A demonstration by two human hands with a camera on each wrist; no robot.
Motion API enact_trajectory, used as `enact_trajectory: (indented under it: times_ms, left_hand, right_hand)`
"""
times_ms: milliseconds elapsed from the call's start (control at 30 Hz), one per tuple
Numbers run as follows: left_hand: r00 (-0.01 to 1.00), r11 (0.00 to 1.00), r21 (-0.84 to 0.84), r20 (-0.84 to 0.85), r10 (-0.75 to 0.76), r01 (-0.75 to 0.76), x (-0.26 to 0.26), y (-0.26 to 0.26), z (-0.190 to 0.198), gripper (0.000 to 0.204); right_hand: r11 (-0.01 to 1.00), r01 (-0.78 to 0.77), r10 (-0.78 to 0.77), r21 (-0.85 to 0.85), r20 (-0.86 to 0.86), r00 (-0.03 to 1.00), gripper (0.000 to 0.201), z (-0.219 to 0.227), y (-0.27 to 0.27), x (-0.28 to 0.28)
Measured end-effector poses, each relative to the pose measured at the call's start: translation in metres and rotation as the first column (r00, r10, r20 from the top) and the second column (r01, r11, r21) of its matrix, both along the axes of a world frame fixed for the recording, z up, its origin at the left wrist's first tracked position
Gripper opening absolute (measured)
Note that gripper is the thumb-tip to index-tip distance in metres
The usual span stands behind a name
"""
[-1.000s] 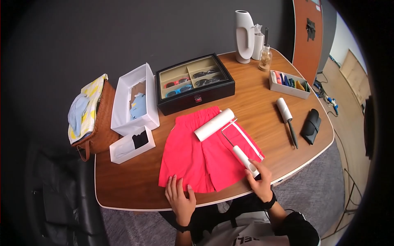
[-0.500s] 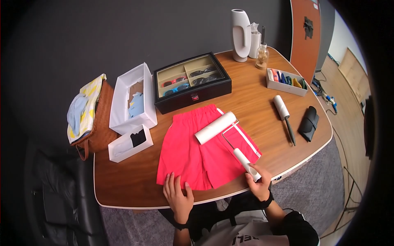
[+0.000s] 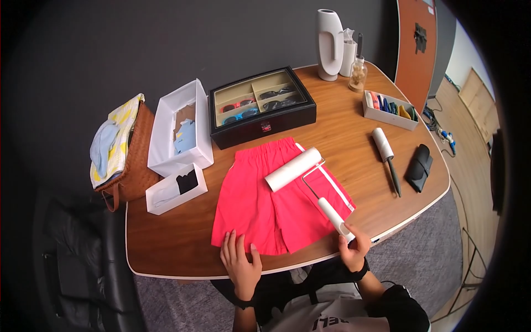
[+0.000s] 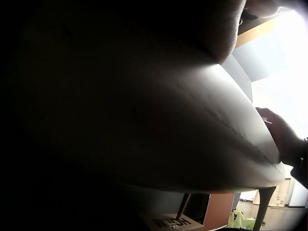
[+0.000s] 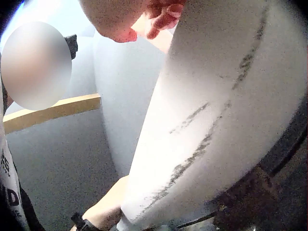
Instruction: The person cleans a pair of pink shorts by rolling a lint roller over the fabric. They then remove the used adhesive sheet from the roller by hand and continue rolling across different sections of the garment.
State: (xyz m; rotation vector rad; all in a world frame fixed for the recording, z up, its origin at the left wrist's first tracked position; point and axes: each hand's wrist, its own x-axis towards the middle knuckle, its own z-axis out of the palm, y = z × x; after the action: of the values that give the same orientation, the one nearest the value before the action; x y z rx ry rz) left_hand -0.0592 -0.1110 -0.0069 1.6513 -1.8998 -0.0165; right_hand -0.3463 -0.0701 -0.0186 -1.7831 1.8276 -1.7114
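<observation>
Pink shorts (image 3: 249, 205) with a white side stripe lie spread near the table's front edge in the head view. My left hand (image 3: 241, 265) rests with extended fingers on the hem of their left leg. At the front right, my right hand (image 3: 354, 249) grips the white handle of a large lint roller (image 3: 293, 169). Its wide white roll lies across the upper middle of the shorts, and its wire frame crosses the striped side. The left wrist view shows mostly the dark table underside, with the right hand (image 4: 279, 134) at the right edge.
A smaller lint roller (image 3: 383, 145) and a black case (image 3: 420, 168) lie at right. Behind the shorts stands a glasses box (image 3: 263, 124). White boxes (image 3: 157, 157) and a clothes-filled basket (image 3: 141, 149) stand left. A sock box (image 3: 390, 120) and white vase (image 3: 330, 47) stand farther back.
The lint roller and right hand have shifted slightly toward the front right over the shorts. The left hand stays at the hem. The head view has moved a little.
</observation>
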Motion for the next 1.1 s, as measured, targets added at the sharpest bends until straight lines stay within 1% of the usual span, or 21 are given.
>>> enact_trajectory:
  times_ms: [67,100,167,200,267,367,600,700,767,900,967,1000,1100]
  left_hand:
    - [1.000,1.000,0.001,0.006,0.003,-0.003,0.000,0.000,0.000,0.034]
    - [1.000,1.000,0.003,0.004,0.001,-0.001,0.000,0.000,0.000,0.034]
    - [1.000,1.000,0.009,0.016,0.011,-0.011,0.000,0.000,-0.001,0.035]
    - [1.000,1.000,0.012,0.015,0.010,-0.010,0.000,0.000,-0.001,0.035]
    - [1.000,1.000,0.003,0.016,0.009,-0.009,0.001,0.000,-0.001,0.035]
    - [1.000,1.000,0.003,0.014,0.012,-0.012,0.001,-0.001,-0.001,0.035]
    - [1.000,1.000,0.005,0.000,0.012,-0.012,0.001,0.000,0.001,0.033]
    - [1.000,1.000,0.006,0.009,0.007,-0.008,0.002,-0.002,0.002,0.032]
    - [1.000,1.000,-0.009,0.002,-0.001,0.001,0.003,-0.002,0.002,0.031]
    - [1.000,1.000,-0.002,-0.017,0.002,-0.002,0.003,-0.003,0.003,0.030]
    - [0.999,1.000,0.012,-0.052,0.010,-0.009,0.005,-0.003,0.004,0.030]
    - [0.998,1.000,0.019,-0.060,0.006,-0.005,0.004,-0.003,0.004,0.030]
    - [0.998,0.999,0.021,-0.065,0.026,-0.025,0.003,-0.004,0.006,0.030]
  right_hand:
    - [0.993,-0.029,0.026,-0.115,-0.028,0.999,0.034,-0.002,-0.003,0.000]
    - [0.993,-0.028,0.024,-0.113,-0.029,0.999,0.034,0.000,-0.004,0.000]
    - [0.994,-0.078,0.076,0.079,0.034,0.997,0.034,0.016,-0.008,0.005]
    - [0.994,-0.078,0.075,0.082,0.033,0.997,0.034,0.013,-0.008,0.004]
    - [0.998,-0.069,0.069,-0.009,0.016,0.998,0.033,0.006,-0.007,0.003]
    - [0.997,-0.075,0.075,-0.024,-0.024,0.997,0.032,0.008,-0.006,0.002]
    - [0.995,-0.083,0.083,0.051,0.002,0.997,0.032,0.002,-0.003,0.001]
    - [0.995,-0.061,0.060,0.080,0.018,0.998,0.032,-0.001,0.000,0.001]
    - [0.999,-0.028,0.029,0.031,-0.017,0.999,0.032,-0.004,0.000,0.002]
    - [0.998,-0.036,0.037,0.048,-0.025,0.999,0.032,-0.005,0.000,0.004]
    - [0.989,-0.007,-0.002,0.150,0.058,0.998,0.031,-0.006,0.002,0.003]
    - [0.989,-0.027,0.020,0.149,0.043,0.999,0.031,-0.007,0.000,-0.001]
    - [0.998,-0.010,0.013,0.057,-0.052,0.999,0.032,-0.008,-0.004,0.001]
